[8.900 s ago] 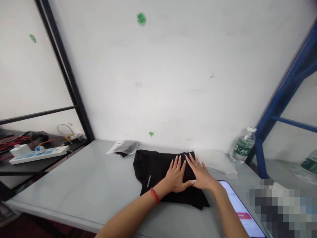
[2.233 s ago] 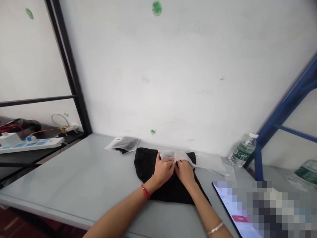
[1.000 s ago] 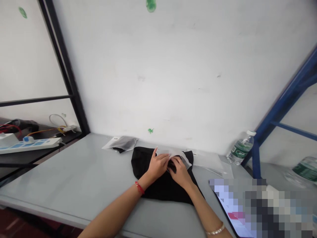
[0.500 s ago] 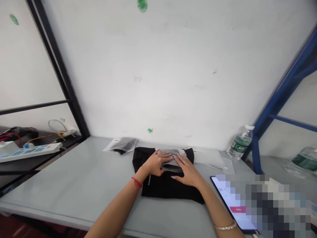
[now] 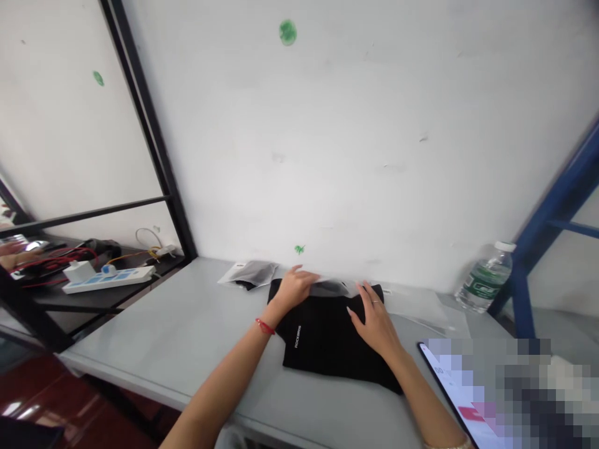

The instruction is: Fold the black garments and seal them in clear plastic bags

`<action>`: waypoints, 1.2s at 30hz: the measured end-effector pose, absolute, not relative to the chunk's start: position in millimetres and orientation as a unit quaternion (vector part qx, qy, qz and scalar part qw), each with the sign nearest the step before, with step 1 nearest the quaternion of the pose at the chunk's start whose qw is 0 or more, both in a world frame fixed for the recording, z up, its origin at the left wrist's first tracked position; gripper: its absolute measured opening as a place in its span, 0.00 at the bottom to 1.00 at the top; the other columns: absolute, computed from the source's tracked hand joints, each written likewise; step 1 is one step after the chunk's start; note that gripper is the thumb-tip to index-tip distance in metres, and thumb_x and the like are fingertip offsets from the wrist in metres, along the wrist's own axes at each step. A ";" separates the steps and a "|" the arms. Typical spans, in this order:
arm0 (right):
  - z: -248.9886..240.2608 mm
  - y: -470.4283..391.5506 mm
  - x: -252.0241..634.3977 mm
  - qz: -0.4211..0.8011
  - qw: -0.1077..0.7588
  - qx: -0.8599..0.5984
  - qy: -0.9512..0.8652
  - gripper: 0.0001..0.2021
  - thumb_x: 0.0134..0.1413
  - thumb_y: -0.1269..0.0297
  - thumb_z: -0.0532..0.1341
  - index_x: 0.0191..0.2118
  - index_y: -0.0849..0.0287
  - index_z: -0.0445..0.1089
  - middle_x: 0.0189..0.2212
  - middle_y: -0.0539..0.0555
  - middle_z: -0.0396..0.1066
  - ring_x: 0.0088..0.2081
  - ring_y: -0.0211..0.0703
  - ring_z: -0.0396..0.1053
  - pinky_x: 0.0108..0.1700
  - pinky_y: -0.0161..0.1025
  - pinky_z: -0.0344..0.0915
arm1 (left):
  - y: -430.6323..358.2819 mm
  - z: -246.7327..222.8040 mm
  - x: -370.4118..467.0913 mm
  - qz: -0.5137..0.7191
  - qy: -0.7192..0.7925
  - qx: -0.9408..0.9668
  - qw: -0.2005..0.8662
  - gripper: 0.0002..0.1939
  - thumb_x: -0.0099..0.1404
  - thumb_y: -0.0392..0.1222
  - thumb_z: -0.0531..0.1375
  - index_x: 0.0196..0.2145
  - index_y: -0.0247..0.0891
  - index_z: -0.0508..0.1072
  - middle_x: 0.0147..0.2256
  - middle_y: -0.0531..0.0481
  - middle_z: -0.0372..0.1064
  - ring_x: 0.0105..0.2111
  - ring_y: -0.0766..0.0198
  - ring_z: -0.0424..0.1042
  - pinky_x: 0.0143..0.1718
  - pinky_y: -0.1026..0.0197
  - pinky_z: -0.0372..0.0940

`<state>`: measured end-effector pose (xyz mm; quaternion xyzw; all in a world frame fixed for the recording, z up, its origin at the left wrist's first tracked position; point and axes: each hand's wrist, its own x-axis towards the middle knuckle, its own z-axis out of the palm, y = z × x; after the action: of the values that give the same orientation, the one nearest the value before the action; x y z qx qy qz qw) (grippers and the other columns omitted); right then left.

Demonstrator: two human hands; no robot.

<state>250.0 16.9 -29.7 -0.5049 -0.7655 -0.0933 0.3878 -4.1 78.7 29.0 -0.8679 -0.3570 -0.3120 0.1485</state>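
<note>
A folded black garment (image 5: 341, 343) with white lettering lies flat on the grey table. At its far edge, by the wall, is a frosted clear plastic bag (image 5: 334, 287) with something dark showing through it. My left hand (image 5: 294, 290) has its fingers closed on the bag's left end. My right hand (image 5: 378, 318) rests on the garment's right side, thumb spread from the fingers, fingertips touching the bag's right end. What lies beneath the bag is hidden.
Behind left on the table (image 5: 187, 330) sits another packed bag (image 5: 250, 274). To the right are flat clear bags (image 5: 416, 305), a water bottle (image 5: 486, 277) and a phone (image 5: 449, 386). A power strip (image 5: 110, 279) and cables occupy the left shelf; part of another person's hand (image 5: 16, 255) shows there.
The plastic bag has moved from on top of the garment toward its far edge, exposing more black cloth. My hands are farther apart, and the camera view has turned left.
</note>
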 end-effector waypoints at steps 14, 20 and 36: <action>-34.1 8.2 239.5 -0.032 0.329 -0.522 -0.787 0.35 0.62 0.58 0.53 0.69 0.53 0.35 0.69 0.64 0.35 0.68 0.61 0.43 0.63 0.58 0.56 | 81.4 54.0 -193.7 -0.247 -0.591 -0.748 0.174 0.21 0.65 0.28 0.50 0.50 0.41 0.74 0.54 0.45 0.70 0.57 0.50 0.65 0.64 0.36 0.46; -45.5 9.1 236.8 -0.010 0.295 -0.512 -0.806 0.35 0.60 0.60 0.55 0.69 0.54 0.40 0.69 0.64 0.38 0.68 0.59 0.42 0.64 0.58 0.55 | 59.9 -0.9 -179.2 -0.186 -0.614 -0.751 0.156 0.32 0.61 0.29 0.51 0.63 0.42 0.60 0.64 0.41 0.55 0.63 0.47 0.56 0.63 0.33 0.41; -34.4 5.5 242.0 0.115 0.126 -0.519 -0.837 0.36 0.62 0.41 0.48 0.68 0.58 0.50 0.68 0.62 0.45 0.69 0.53 0.40 0.67 0.57 0.44 | 31.7 20.4 -58.3 -0.169 -0.465 -0.869 0.006 0.33 0.69 0.47 0.54 0.68 0.43 0.48 0.68 0.37 0.42 0.68 0.48 0.44 0.64 0.35 0.38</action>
<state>242.0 5.5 -34.4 -0.5194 -0.8373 0.1146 0.1264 -58.3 31.7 20.4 -0.8691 -0.4647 -0.1693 0.0059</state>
